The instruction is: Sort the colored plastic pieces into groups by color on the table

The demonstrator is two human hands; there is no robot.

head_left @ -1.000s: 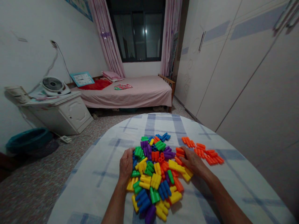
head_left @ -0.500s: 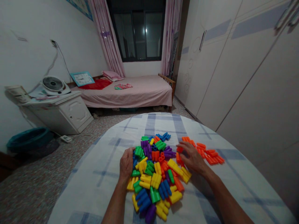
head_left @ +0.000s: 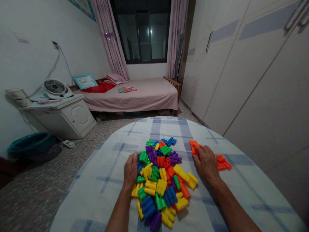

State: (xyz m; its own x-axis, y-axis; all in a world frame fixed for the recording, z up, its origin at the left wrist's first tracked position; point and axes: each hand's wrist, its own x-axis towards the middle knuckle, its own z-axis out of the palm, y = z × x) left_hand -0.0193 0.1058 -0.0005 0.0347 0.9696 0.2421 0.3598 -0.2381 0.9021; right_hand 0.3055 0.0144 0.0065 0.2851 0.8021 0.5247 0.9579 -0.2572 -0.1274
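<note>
A heap of plastic toy building blocks (head_left: 161,187) in yellow, green, blue, purple and orange lies on the table. My left hand (head_left: 131,169) rests along the heap's left side, against blue and green blocks. It holds nothing that I can see, and its fingertips are partly hidden. To the right of the heap, my right hand (head_left: 207,161) reaches over a separate group of orange blocks (head_left: 224,162). Its fingers curl down onto an orange block (head_left: 194,150) at the group's left end, and the hand covers the middle of the group.
A blue-and-white checked cloth covers the round-edged table (head_left: 108,187). Beyond it stands a bed (head_left: 149,96) with pink bedding. A white cabinet (head_left: 77,116) with a fan (head_left: 56,88) and a blue-lined bin (head_left: 31,145) are on the left. Wardrobe doors (head_left: 253,80) line the right.
My right hand has moved right, away from the heap, and orange blocks that lay at the heap's edge are now beside the orange group. My left hand stays in place.
</note>
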